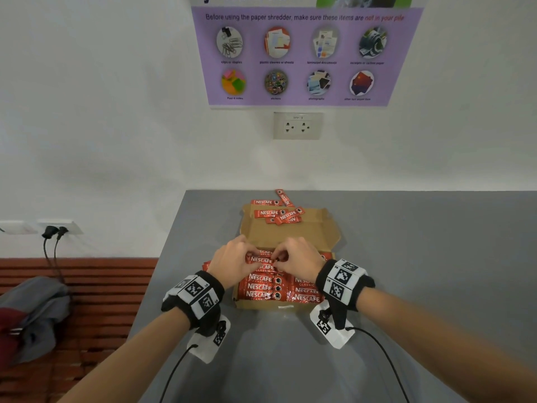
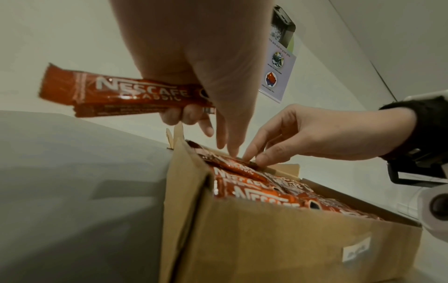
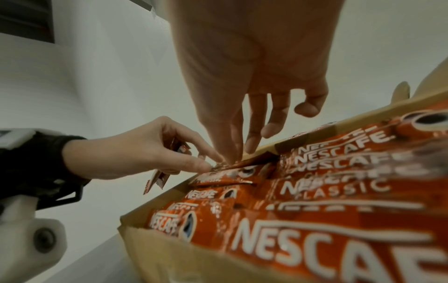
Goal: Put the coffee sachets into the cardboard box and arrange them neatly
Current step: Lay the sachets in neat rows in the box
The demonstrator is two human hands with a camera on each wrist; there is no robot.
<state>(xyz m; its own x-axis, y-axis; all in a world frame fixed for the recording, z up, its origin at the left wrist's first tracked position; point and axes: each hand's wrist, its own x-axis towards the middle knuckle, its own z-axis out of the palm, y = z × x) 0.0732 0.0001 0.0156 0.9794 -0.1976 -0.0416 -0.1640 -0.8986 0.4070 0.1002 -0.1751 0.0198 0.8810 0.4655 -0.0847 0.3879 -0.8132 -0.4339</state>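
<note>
Both hands are working at the far end of the cardboard box on the grey table. Left hand is clutching spare sachets in curled fingers, index pressing the top sachet. Right hand is pinching that sachet's end. Packed sachets are lying in rows; loose sachets are resting on the far flap.

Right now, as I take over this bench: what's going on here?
A person is packing coffee sachets into a cardboard box. The left hand grips spare sachets while both hands' fingertips settle a sachet onto the rows. The right hand pinches its end. Several loose sachets wait on the open lid.
</note>
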